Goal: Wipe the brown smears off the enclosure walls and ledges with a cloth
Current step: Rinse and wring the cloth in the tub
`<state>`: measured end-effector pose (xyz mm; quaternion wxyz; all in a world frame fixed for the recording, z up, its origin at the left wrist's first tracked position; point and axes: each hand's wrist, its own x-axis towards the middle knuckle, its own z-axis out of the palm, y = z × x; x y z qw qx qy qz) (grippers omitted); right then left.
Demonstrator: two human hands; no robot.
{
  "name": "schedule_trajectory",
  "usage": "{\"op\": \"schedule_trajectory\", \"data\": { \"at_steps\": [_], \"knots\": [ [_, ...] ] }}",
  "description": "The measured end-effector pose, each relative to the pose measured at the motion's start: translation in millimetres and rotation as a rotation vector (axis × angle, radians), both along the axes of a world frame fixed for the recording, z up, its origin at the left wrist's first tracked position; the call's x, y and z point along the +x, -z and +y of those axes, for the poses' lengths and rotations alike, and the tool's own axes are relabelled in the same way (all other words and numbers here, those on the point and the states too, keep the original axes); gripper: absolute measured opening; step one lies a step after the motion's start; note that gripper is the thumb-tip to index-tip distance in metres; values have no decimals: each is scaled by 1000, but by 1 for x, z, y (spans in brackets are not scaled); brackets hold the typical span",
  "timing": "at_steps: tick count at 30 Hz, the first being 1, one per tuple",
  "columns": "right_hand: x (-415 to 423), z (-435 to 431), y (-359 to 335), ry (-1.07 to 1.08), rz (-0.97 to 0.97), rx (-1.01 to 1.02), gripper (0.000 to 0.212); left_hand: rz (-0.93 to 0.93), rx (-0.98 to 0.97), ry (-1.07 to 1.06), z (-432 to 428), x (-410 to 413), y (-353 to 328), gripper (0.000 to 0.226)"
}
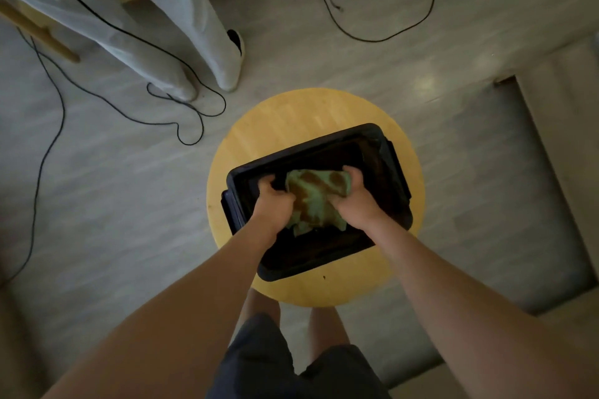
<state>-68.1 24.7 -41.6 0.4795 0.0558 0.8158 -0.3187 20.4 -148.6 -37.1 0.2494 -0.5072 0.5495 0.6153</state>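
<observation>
Resting on the round wooden counter, the black plastic enclosure looks rigid and light enough to skate under a hard scrub, so its rim or outer wall is the place to steady it. Held within its opening, the green cloth is soft, limp and blotched brown. It will bunch and fold, so a cleaner patch is best turned outward and gripped as a wad. The left hand clutches the cloth's left edge and the right hand its far right corner, the fingers of both curled tight into the fabric. Smears perhaps remain on the dark walls, but the dim light hides them.
</observation>
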Motion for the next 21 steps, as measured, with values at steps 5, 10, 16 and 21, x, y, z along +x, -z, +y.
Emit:
{"op": "schedule_trajectory", "data": {
  "at_steps": [5,10,16,21],
  "knots": [
    [-3,-6,37,-305,33,128,70,62,55,380,7,-3,23,76],
    [-7,-3,54,-376,96,189,61,4,-96,724,8,-5,47,67],
    [6,-15,53,-94,20,138,38,-52,279,-38,21,-10,52,47],
    [32,-22,17,-83,78,-108,28,-98,430,-453,25,-19,56,44]
  ]
}}
